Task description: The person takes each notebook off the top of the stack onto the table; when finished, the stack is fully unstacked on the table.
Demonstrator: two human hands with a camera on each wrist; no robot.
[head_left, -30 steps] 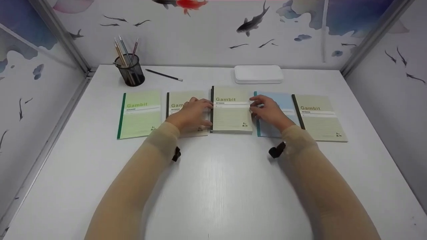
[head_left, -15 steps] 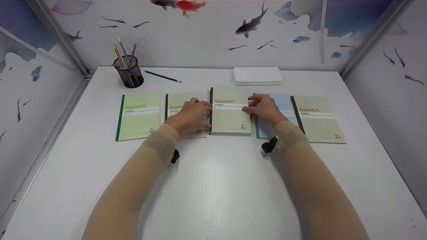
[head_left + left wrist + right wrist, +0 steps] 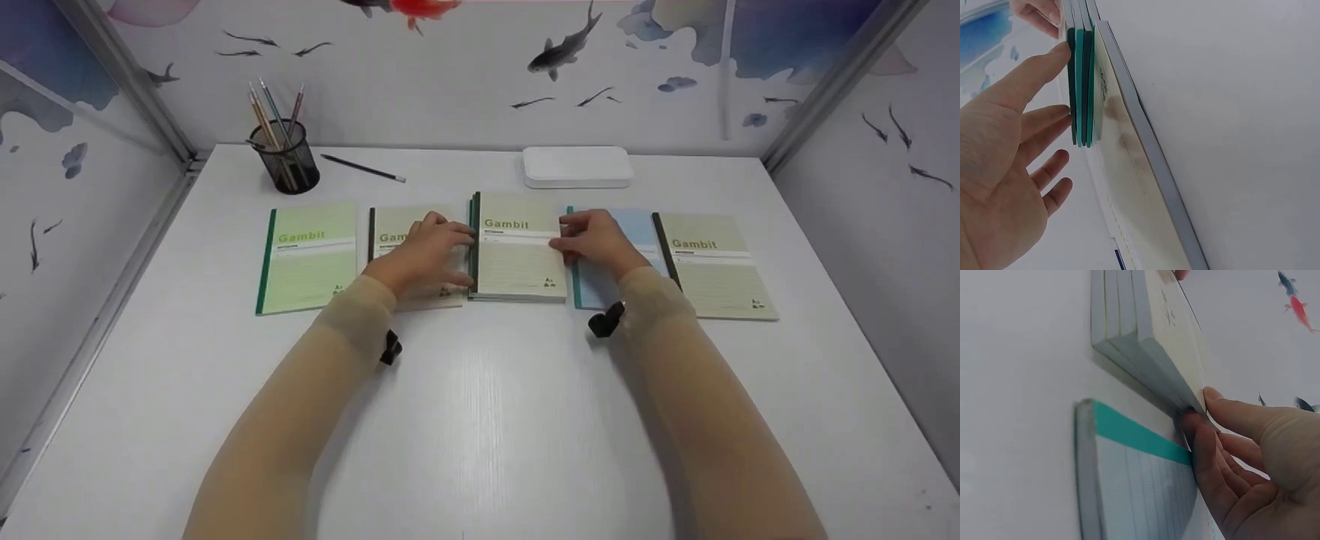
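Observation:
A stack of several notebooks, topped by a beige one with a dark spine, lies mid-table in the head view. My left hand touches its left side; in the left wrist view the thumb and fingertips meet the green and dark spines. With thumb above and fingers at the edge, my right hand pinches the right edge of the top notebook. That notebook sits shifted right of those beneath it. A blue notebook lies under and beside the right hand, a beige notebook under the left.
A green notebook lies at the left, another beige notebook at the right. Behind them stand a mesh pen holder with pencils and a white case. A loose dark pencil lies between these.
My right hand has moved left, its thumb coming onto the top notebook's edge. The top notebook has slid slightly right, exposing green spine below it. The left hand has stayed by the spines.

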